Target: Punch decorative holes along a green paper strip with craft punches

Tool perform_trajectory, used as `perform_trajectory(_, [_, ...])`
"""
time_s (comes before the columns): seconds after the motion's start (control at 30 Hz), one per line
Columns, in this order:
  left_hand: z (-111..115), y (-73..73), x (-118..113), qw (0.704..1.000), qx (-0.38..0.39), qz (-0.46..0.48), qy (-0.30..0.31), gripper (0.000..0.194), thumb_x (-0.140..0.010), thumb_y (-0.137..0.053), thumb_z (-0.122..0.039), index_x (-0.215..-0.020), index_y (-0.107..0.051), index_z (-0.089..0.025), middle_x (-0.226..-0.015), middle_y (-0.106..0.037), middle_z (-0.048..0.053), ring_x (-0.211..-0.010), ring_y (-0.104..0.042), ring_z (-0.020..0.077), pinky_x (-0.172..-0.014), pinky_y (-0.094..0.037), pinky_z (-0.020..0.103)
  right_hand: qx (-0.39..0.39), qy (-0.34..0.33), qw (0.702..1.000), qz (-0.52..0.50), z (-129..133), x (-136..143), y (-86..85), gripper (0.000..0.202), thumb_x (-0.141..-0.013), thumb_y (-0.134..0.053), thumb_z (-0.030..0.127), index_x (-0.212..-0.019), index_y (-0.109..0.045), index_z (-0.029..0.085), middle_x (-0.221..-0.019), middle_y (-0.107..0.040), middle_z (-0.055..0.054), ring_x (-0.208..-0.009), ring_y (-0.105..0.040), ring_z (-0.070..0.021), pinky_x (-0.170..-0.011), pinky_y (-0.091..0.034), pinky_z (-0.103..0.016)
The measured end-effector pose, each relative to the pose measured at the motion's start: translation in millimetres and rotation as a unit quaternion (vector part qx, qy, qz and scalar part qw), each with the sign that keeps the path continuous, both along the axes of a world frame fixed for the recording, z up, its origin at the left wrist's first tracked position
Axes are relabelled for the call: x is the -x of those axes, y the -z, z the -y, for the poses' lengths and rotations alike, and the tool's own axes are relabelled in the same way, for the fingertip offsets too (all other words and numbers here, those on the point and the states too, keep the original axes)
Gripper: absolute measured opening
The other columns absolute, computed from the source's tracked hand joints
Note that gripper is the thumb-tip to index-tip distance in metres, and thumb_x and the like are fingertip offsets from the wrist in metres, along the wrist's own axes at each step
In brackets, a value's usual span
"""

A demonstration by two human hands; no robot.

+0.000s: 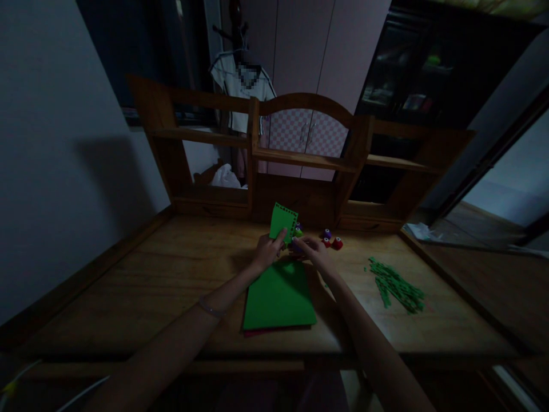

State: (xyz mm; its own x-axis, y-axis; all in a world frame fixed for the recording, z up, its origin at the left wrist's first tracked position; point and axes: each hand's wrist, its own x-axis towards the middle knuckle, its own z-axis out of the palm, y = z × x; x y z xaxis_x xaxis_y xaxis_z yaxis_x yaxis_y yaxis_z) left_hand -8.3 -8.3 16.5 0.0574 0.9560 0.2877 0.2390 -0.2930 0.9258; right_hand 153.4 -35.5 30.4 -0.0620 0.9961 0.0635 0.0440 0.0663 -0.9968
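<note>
My left hand (269, 250) grips a small green paper card (281, 220) by its lower part, thumb on top. A row of small dark cut-outs runs along the card's top and right edges. At the card's lower right corner, the fingers of my right hand (312, 250) are closed round a small purple craft punch (295, 246), mostly hidden by them. Beneath both hands lies a stack of green paper sheets (281, 294), with a red edge showing under it. Just behind the card are a green punch (298, 233) and a purple one.
More small punches, one purple (327, 234) and two red (337, 243), stand right of my right hand. A heap of green paper strips (397, 286) lies on the table's right side. A wooden shelf unit (304, 160) rises along the back edge.
</note>
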Motion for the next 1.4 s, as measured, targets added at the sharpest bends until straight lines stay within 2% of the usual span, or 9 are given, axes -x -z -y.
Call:
perform_trajectory(0.27, [-3.5, 2.3, 0.1, 1.000, 0.003, -0.006, -0.008, 0.058, -0.079, -0.039, -0.064, -0.047, -0.049, -0.017, -0.043, -0.050, 0.001, -0.045, -0.051, 0.0124, -0.051, -0.036, 0.024, -0.042, 0.037, 0.997, 0.060, 4.1, 2.6, 2.6, 0.039, -0.071, -0.064, 0.054, -0.091, -0.061, 0.020, -0.087, -0.068, -0.007, -0.062, -0.067, -0.0206, -0.046, -0.050, -0.028])
perform_trajectory(0.57, [-5.4, 6.8, 0.0, 1.000, 0.001, -0.011, 0.004, 0.056, -0.081, -0.038, -0.062, -0.048, -0.051, -0.017, -0.044, -0.051, 0.001, -0.045, -0.051, 0.0124, -0.051, -0.037, 0.023, 0.015, 0.056, 0.998, 0.030, -4.0, -2.5, 12.8, 0.041, -0.069, -0.064, 0.057, -0.082, -0.054, 0.020, -0.075, -0.066, -0.005, -0.054, -0.065, -0.0196, -0.045, -0.053, -0.031])
perform_trajectory(0.7, [-4.3, 5.2, -0.6, 1.000, -0.003, -0.017, -0.011, 0.056, -0.081, -0.037, -0.061, -0.049, -0.052, -0.017, -0.046, -0.053, 0.002, -0.047, -0.053, 0.0131, -0.051, -0.037, 0.024, 0.035, 0.046, 0.998, -0.004, -7.3, -2.1, 16.0, 0.041, -0.069, -0.065, 0.056, -0.084, -0.052, 0.021, -0.074, -0.065, -0.003, -0.052, -0.064, -0.0188, -0.046, -0.053, -0.031])
perform_trajectory(0.9, [-4.4, 4.5, 0.1, 1.000, -0.003, -0.021, 0.008, 0.057, -0.082, -0.037, -0.062, -0.048, -0.051, -0.018, -0.045, -0.053, 0.001, -0.046, -0.053, 0.0129, -0.054, -0.039, 0.024, -0.037, 0.122, 0.992, -0.025, -9.5, -7.9, 12.4, 0.038, -0.072, -0.060, 0.057, -0.083, -0.052, 0.021, -0.085, -0.064, -0.005, -0.069, -0.066, -0.0203, -0.053, -0.054, -0.029])
perform_trajectory(1.03, [-5.7, 6.8, 0.9, 1.000, 0.009, -0.018, 0.014, 0.057, -0.081, -0.037, -0.062, -0.048, -0.052, -0.018, -0.043, -0.051, 0.001, -0.044, -0.052, 0.0123, -0.053, -0.038, 0.024, -0.057, 0.172, 0.983, 0.008, -11.9, -14.1, 13.0, 0.038, -0.072, -0.059, 0.057, -0.077, -0.053, 0.020, -0.082, -0.064, -0.006, -0.077, -0.065, -0.0213, -0.061, -0.053, -0.030])
perform_trajectory(1.4, [-6.5, 11.6, 0.8, 0.999, -0.006, -0.022, 0.022, 0.058, -0.082, -0.037, -0.062, -0.048, -0.051, -0.017, -0.043, -0.051, 0.001, -0.044, -0.052, 0.0121, -0.053, -0.038, 0.024, -0.027, 0.079, 0.991, -0.107, -21.0, -11.5, 24.6, 0.029, -0.075, -0.060, 0.050, -0.077, -0.048, 0.023, -0.091, -0.063, -0.005, -0.088, -0.066, -0.0220, -0.077, -0.054, -0.036])
